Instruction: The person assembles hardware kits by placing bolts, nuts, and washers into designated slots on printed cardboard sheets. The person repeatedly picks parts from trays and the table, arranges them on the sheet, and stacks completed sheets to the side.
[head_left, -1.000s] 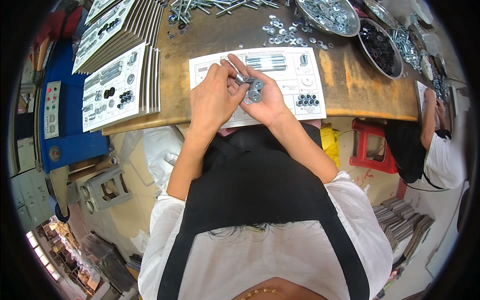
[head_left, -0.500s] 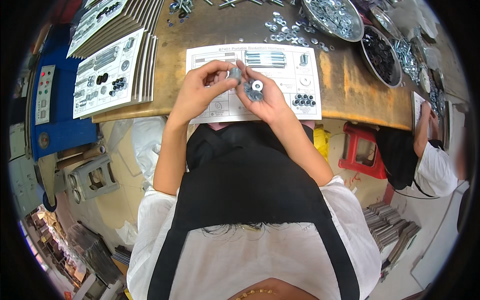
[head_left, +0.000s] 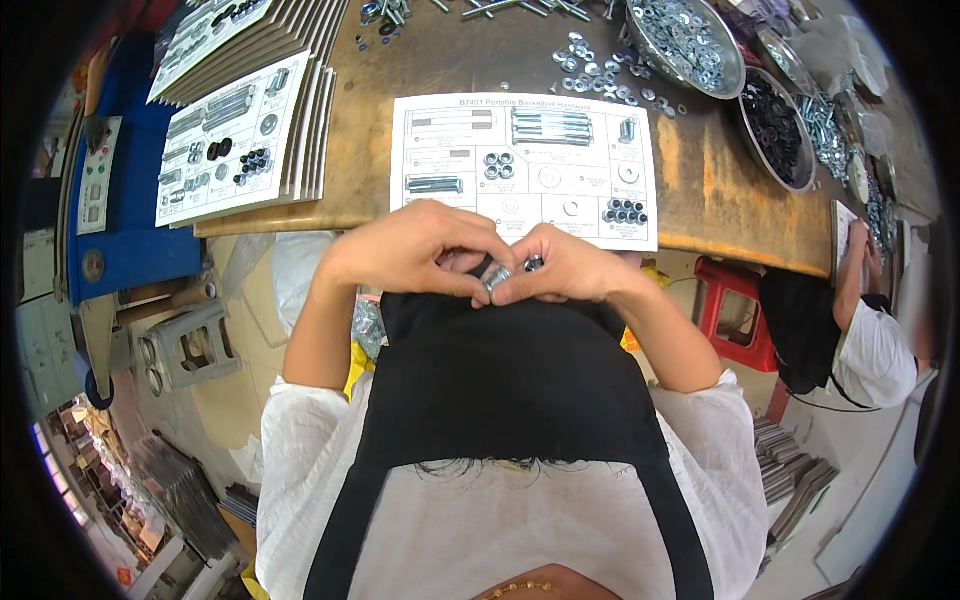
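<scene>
My left hand (head_left: 425,248) and my right hand (head_left: 570,265) meet just off the table's front edge, in front of the black apron. Small silvery metal washers (head_left: 495,276) sit pinched between the thumbs and fingers of both hands. A few dark and shiny pieces (head_left: 535,263) show inside the curled fingers of my right hand; their exact kind is hard to make out. Beyond the hands, a white printed card (head_left: 590,215) with pictures of bolts, nuts and washers lies flat on the table.
Stacked printed cards (head_left: 225,150) stand at the table's left. Loose washers (head_left: 592,70) lie near a metal bowl of washers (head_left: 737,70) and a bowl of black parts (head_left: 804,180). Bolts (head_left: 520,8) lie at the back. A red stool (head_left: 708,310) and a co-worker (head_left: 870,340) are at right.
Both hands have drawn back from over the card toward my apron, uncovering its pictures. My right palm, which lay open with loose washers, has turned over and its fingers have closed.
</scene>
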